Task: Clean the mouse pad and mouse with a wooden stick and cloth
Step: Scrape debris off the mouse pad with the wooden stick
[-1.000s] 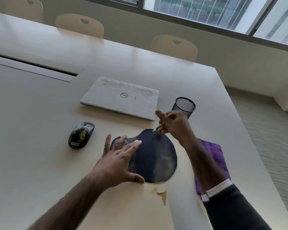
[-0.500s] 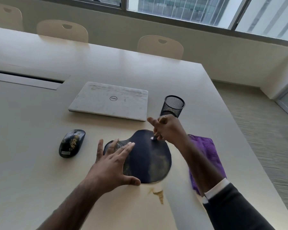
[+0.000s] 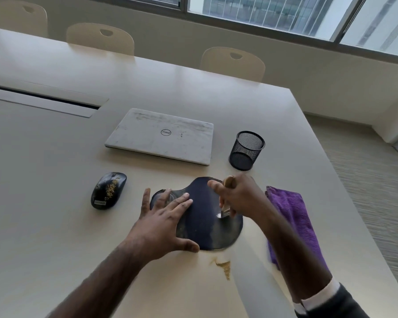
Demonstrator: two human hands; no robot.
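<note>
On the tabletop [image 3: 55, 203], my left hand [image 3: 163, 223] presses flat, fingers apart, pinning the mouse pad [image 3: 205, 226] so my right hand [image 3: 239, 196], fingers clamped on the wooden stick [image 3: 225, 207], can scrape it; mouse [image 3: 108, 190] left, cloth [image 3: 294, 216] right.

Bare table [image 3: 44, 180] surface extends left of the mouse [image 3: 108, 190]. Beyond the mouse pad [image 3: 203, 203], the closed laptop [image 3: 161, 136] and mesh cup [image 3: 246, 150] obstruct passage; the purple cloth [image 3: 292, 221] lies to its right.
</note>
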